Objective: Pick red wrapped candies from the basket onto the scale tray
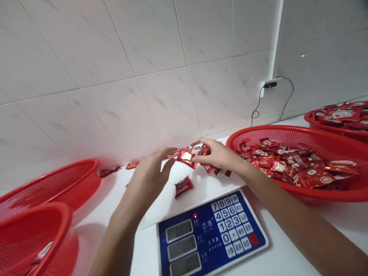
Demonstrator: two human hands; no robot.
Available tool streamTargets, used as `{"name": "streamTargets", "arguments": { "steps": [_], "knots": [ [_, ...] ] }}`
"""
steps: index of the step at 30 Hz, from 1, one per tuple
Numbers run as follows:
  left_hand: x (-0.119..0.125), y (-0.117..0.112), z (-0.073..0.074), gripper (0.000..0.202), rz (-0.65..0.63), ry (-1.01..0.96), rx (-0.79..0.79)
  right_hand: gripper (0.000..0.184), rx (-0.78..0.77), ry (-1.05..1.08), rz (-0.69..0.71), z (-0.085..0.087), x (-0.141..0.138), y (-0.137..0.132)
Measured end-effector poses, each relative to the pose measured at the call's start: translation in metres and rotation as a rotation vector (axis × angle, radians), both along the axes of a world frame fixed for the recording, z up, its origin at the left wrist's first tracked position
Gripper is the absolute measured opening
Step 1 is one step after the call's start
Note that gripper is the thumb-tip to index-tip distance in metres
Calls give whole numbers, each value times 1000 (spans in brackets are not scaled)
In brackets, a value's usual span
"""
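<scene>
Red-wrapped candies [201, 152] are bunched in my right hand [219, 155], pinched between thumb and fingers above the far edge of the scale [211, 234]. The foremost one, a shiny piece [186, 157], sticks out leftward past my fingertips with its long axis sloping down to the right. More wrappers hang below my palm.

My left hand [149, 174] holds nothing. Its fingers are spread and lightly curved, palm turned toward the bunch. The shiny piece lies to the right of those fingertips and just beside them. I cannot tell whether they touch it. My right hand has the bunch, but my left is almost as close to that piece.

One single candy [183, 186] sits lower, over the white weighing plate [161, 209], under the gap between my hands and nearer my left. Its long axis runs from lower left to upper right. I cannot tell whether it rests on the plate or is just above it.

To my right on the tabletop [287, 257] a red basket [287, 132] is heaped with the same candies, with another full basket [316, 122] behind it. Two more red baskets [57, 180] stand to my left, and a few stray candies [132, 165] lie along the tiled wall.
</scene>
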State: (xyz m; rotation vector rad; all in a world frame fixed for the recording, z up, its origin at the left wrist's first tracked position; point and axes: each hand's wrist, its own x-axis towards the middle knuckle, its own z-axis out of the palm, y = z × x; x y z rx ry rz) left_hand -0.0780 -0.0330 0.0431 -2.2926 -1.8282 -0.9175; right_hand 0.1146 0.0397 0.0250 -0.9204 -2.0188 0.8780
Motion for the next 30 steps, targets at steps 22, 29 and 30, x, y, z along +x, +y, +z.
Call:
{"name": "streamTargets", "arguments": {
  "steps": [22,29,30],
  "knots": [
    [6,-14,20,18,167,-112,65,25,171,625,-85,-15,-20,4],
    [10,-19,22,17,114,-167,75,28,163,656,-196,-7,-18,0],
    [11,-20,22,17,100,-180,86,29,160,677,-200,-4,-18,-3]
  ]
}}
